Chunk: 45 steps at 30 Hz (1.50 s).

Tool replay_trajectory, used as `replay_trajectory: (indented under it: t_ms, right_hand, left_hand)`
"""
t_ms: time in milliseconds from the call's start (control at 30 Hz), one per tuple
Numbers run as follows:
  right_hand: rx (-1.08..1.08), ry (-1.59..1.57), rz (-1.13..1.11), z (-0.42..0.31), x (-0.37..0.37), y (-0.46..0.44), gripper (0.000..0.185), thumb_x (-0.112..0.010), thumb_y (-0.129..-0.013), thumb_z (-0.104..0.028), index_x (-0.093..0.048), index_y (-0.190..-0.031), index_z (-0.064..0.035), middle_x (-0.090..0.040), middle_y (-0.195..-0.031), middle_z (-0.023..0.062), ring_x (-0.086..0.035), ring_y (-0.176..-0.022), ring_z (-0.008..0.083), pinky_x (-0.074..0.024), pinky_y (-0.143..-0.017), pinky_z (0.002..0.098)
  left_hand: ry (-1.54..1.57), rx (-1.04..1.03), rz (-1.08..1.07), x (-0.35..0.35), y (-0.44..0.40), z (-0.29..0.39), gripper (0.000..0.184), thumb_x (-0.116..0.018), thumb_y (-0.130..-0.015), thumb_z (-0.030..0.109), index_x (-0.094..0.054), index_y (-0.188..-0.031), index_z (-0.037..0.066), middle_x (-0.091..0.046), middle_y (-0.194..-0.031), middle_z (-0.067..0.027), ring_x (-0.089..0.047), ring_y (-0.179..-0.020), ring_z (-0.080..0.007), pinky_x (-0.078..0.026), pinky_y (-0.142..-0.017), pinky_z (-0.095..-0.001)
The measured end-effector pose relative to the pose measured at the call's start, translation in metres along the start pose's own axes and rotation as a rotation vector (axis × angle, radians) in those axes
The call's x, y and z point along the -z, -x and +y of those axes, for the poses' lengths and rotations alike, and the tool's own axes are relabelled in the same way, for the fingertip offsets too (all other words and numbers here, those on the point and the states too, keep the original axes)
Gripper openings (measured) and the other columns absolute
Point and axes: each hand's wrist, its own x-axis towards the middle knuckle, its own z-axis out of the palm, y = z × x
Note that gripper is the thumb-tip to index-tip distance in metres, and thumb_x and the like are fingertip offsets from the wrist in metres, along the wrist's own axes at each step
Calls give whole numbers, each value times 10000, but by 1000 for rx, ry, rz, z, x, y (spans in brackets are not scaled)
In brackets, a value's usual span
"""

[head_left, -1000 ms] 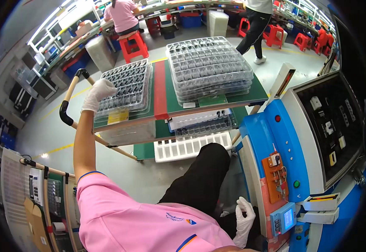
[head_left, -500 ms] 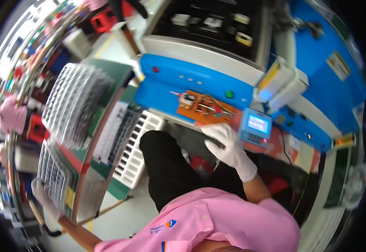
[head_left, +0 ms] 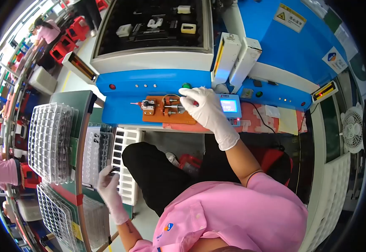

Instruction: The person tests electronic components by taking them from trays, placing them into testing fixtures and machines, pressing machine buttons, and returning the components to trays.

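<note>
My right hand (head_left: 206,110), in a white glove, is closed at the right end of an orange fixture (head_left: 152,116). A bit of red handle (head_left: 195,103) shows between its fingers. A small metal-and-white block (head_left: 148,105) sits on the fixture's left end, with metal rods to its right. My left hand (head_left: 110,193), also gloved, hovers by the white slotted tray (head_left: 128,185) with fingers curled together. Something small and dark shows at its fingertips; I cannot make out whether it is held. Several black parts lie in the tray's slots.
A blue machine (head_left: 162,80) stands ahead, with a small display box (head_left: 232,107) right of the fixture. Stacked clear blister trays (head_left: 50,143) stand on a green rack at left. Two pale sensor bars (head_left: 227,59) rise behind my right hand. Other people work at far left.
My left hand has come from the lower stacked trays at far left to beside the white tray. My right hand has moved up onto the fixture's right end. The view has turned.
</note>
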Motion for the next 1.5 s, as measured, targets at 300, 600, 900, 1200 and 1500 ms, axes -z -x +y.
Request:
replay_trajectory:
  t_ms: [300,600,900,1200,1500]
  right_hand:
    - [453,125,137,-31,-87,-57,270,-632,-830,-218,-650,-1061,-79,-652,-1021,83,-615,-892,263,-475,-793,386]
    - [393,-152,221,-24,-63,-53,252,-654,-826,-145,-653,-1065,-66,-644,-1014,92,-612,-899,239,-475,-797,338]
    - [-9,-662,234,2,15,21,240,-667,-839,-73,-663,-1076,-37,-594,-878,-1,-533,-768,64,-414,-690,193]
    - [36,-694,147,3,-29,10,222,-670,-843,-104,-670,-1056,-41,-610,-887,6,-561,-768,82,-442,-668,213]
    - [458,-329,-92,-52,-39,-61,239,-726,-787,-176,-689,-997,-70,-642,-829,69,-636,-779,148,-502,-677,267]
  left_hand:
    - [283,-134,-10,-105,-32,-23,250,-650,-836,29,-638,-1083,-1,-614,-943,-16,-545,-820,-56,-444,-725,-199]
    - [-106,-450,142,-167,-90,-20,292,-743,-741,50,-667,-1023,45,-619,-1021,-81,-563,-911,-168,-461,-783,-288]
    - [-512,-739,209,-201,-105,-21,292,-773,-711,104,-673,-983,70,-541,-1179,-136,-440,-1148,-298,-380,-944,-379]
    - [-139,-536,211,-212,-105,-34,596,-763,-716,101,-468,-1230,38,-390,-1308,-204,-396,-1199,-356,-320,-1018,-425]
    - [-246,-712,146,-188,-128,-39,602,-703,-783,128,-419,-1305,34,-352,-1342,-210,-346,-1261,-354,-290,-1050,-414]
